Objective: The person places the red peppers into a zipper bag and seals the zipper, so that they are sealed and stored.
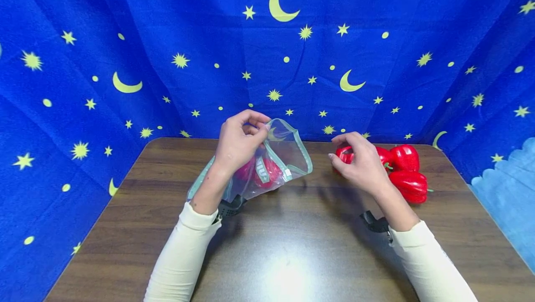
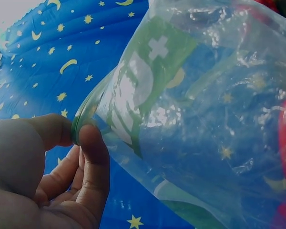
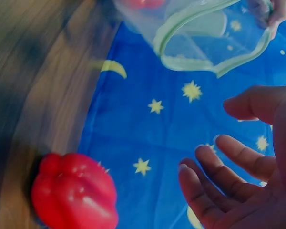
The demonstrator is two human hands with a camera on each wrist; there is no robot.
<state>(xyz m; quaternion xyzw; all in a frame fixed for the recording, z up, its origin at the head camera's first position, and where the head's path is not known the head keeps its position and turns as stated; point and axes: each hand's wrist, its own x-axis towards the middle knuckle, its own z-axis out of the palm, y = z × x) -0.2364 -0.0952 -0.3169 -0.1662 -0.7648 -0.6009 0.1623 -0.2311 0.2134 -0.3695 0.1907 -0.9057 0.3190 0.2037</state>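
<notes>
My left hand (image 1: 238, 141) pinches the rim of a clear zip bag (image 1: 298, 151) with pale green edging between thumb and forefinger. The bag's mouth gapes toward the right, and a small white slider (image 1: 288, 172) sits at its edge. Inside the bag, red bell peppers (image 1: 271, 171) show through the film. In the left wrist view, a green printed panel (image 2: 143, 71) covers part of the bag. My right hand (image 1: 363, 165) holds nothing; its fingers are spread and loosely bent. It overlaps the nearest red bell pepper (image 1: 344, 154) in the head view, while the right wrist view shows them apart.
Several glossy red bell peppers (image 1: 408, 186) lie grouped at the right on a brown wooden table (image 1: 138, 227). A blue curtain (image 1: 209, 37) with yellow moons and stars hangs right behind the table. Light blue fabric (image 1: 507, 190) borders the right side.
</notes>
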